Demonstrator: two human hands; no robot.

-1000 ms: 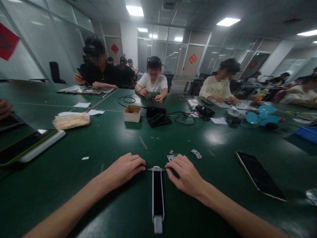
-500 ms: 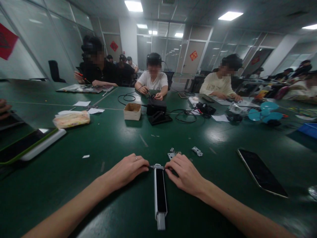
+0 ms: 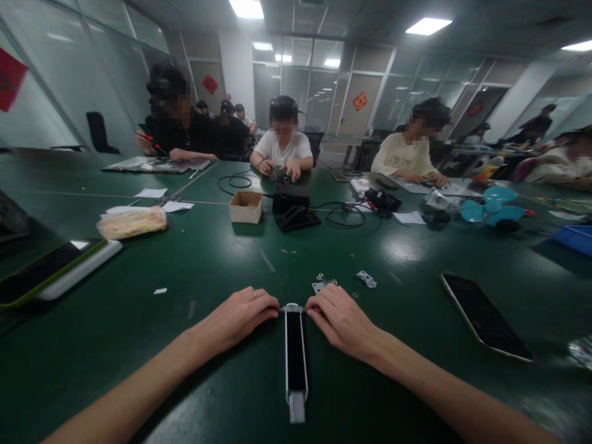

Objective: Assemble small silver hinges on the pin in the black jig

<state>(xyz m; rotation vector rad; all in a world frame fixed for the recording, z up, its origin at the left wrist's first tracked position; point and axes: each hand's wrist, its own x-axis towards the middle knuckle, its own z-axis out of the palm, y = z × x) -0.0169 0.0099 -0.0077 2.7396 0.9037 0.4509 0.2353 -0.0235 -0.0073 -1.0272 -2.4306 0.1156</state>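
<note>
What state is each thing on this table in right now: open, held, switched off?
Long black strip with silver frame: lying flat, far end pinched by both hands.
Left hand: closed on its end.
Right hand: closed on its end.
Small silver metal brackets: lying loose, untouched.
Black smartphone: flat, screen dark.
Brown cardboard box: open.

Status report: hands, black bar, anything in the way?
Left hand, right hand pinch far end of black bar. Bar flat on table. Metal brackets just beyond right hand.

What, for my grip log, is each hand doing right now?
Left hand: closed, fingertips pinching the far end of the black-and-silver bar.
Right hand: closed, fingertips pinching that same end from the other side.
</note>
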